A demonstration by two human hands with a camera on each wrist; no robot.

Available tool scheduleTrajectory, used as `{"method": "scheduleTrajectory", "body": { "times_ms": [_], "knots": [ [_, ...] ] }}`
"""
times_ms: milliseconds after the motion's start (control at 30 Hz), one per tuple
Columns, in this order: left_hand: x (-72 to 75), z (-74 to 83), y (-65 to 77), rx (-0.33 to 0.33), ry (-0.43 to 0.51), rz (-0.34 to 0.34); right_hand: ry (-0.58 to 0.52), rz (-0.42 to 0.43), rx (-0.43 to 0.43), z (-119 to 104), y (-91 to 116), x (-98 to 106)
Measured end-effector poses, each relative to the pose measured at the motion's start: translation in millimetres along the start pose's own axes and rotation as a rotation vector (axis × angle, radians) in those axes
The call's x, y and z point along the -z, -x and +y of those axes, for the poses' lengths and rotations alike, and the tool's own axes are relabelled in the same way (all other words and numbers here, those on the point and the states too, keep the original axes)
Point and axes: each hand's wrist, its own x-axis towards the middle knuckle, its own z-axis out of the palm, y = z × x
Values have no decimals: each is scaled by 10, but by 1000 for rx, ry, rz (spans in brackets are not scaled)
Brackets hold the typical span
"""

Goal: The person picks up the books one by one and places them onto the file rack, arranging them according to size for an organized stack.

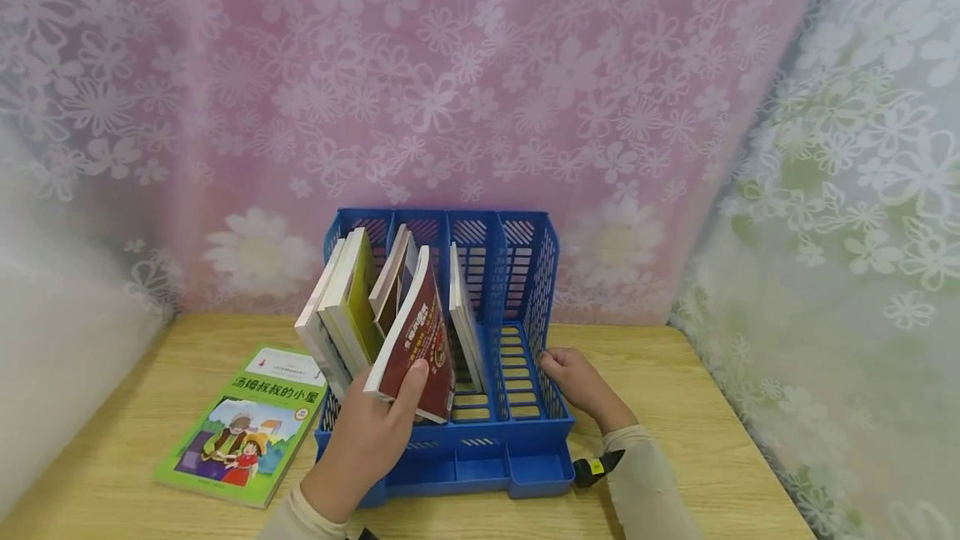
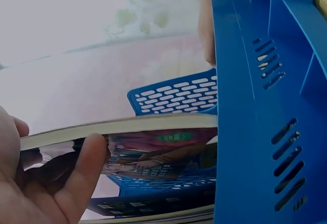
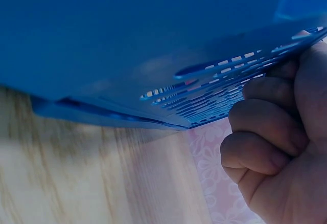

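Observation:
My left hand (image 1: 372, 438) grips a dark red book (image 1: 429, 336) by its near edge, thumb on the cover. The book stands tilted in the second compartment from the left of a blue file rack (image 1: 438, 437). In the left wrist view, the thumb and fingers lie on either side of the book (image 2: 153, 150). At the rack's right side wall (image 1: 542, 298), my right hand (image 1: 583, 383) holds the wall's front edge. Curled fingers show against the slotted wall in the right wrist view, where the right hand (image 3: 278, 132) partly hides it.
Pale-edged books (image 1: 339, 315) lean in the leftmost compartment, and a thin book (image 1: 465, 327) leans in the third. A green picture book (image 1: 247, 432) lies flat on the wooden table (image 1: 712, 440), left of the rack. Flowered pink cloth (image 1: 465, 90) hangs behind.

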Motion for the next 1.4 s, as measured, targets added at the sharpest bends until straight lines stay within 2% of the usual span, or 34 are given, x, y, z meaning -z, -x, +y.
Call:
{"method": "scheduleTrajectory", "body": {
  "times_ms": [133, 300, 500, 600, 800, 1033, 1200, 1400],
  "knots": [
    [-35, 23, 31, 0, -43, 3, -8, 2, -26, 11, 33, -1],
    [-45, 56, 35, -42, -80, 20, -5, 11, -10, 12, 20, -3],
    [0, 141, 46, -24, 37, 18, -7, 11, 3, -1, -25, -4],
    [-4, 173, 20, -15, 32, 7, 1, 14, 2, -4, -25, -6],
    [-92, 152, -116, -21, -48, -8, 14, 8, -5, -8, -7, 0],
    [-256, 125, -344, -16, -76, -49, 25, 4, 5, -22, -21, 17],
    [-409, 90, -517, -38, -187, -82, 32, 8, 14, -7, -32, 25],
    [-532, 50, -640, 5, -293, -137, 8, -5, 13, -16, -25, 3]
  ]
}}
